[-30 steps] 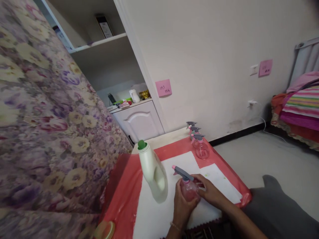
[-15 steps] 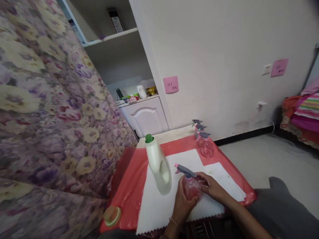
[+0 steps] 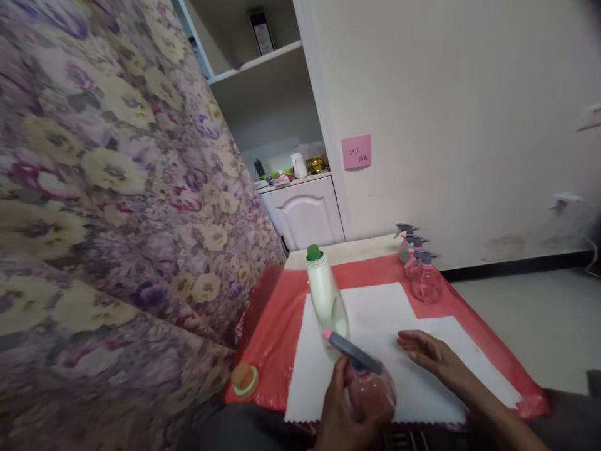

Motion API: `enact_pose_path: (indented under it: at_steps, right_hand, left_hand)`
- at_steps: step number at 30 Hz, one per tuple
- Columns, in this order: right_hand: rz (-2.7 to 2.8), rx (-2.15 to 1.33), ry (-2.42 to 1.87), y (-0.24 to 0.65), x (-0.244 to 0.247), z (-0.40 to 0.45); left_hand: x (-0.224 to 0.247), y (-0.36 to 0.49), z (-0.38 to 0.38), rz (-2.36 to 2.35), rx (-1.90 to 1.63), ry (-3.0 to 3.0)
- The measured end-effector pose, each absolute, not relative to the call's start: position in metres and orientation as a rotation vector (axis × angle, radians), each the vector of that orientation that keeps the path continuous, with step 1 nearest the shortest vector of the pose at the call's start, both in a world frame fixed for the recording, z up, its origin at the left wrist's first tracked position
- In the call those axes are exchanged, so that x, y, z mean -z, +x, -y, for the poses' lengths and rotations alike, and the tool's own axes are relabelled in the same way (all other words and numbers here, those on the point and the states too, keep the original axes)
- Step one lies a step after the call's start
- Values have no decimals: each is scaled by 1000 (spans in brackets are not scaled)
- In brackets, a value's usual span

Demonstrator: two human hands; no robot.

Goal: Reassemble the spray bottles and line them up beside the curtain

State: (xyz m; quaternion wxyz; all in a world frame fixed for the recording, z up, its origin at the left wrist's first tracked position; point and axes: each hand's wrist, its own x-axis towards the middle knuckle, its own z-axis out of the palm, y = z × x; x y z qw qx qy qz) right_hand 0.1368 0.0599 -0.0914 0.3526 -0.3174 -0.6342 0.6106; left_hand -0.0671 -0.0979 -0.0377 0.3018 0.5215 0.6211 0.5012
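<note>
A left hand (image 3: 339, 414) grips a pink spray bottle (image 3: 373, 393); the right hand (image 3: 432, 356), loosely open, is empty. On the far wall (image 3: 451, 125), a pink note (image 3: 356, 152) reads "243" above unclear writing.

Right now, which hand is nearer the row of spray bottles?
Right: the right hand is in front of the row; the left hand, holding another spray bottle, is farther back and left.

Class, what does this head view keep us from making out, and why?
In the head view:
Rear spray bottles: bodies mostly hidden by the front bottle.
Pale jug: base partly behind the held spray bottle.
Upper-shelf box: print too small.
Left hand: forearm cut off by bottom edge.
</note>
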Motion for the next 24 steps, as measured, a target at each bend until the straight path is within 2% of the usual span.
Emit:
enact_pose_path:
  at_steps: [4,10,24]
  right_hand:
    - [1639,-1608,-849,138,95,-62]
    - [1657,-1610,-955,137,91,-63]
    - [1672,-1652,-1093,122,97,-63]
  left_hand:
    - [30,-130,98,-1846,-1374,1256]
    - [36,-219,58,-2036,-1600,1145]
    - [87,-312,-51,-2213,-1754,960]
